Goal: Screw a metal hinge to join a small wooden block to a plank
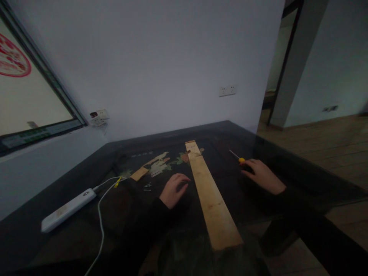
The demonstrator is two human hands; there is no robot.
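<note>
A long, narrow wooden board (211,195) lies lengthwise on the dark table, its near end at the table's front edge. Just left of it rests my left hand (174,189), fingers bent, with a gap between thumb and fingertips and nothing clearly visible in it. To the board's right, my right hand (263,176) grips a screwdriver (241,160) by its yellow handle; the thin shaft points to the far left. Several small screws or nails (147,186) lie left of my left hand. Beyond them is a short wooden piece (139,173).
A white power strip (69,209) lies at the left, and a white cable (100,218) with a yellow tag (117,182) runs toward me. The dark table (129,214) has a floral pattern and stands against a wall with sockets (227,91).
</note>
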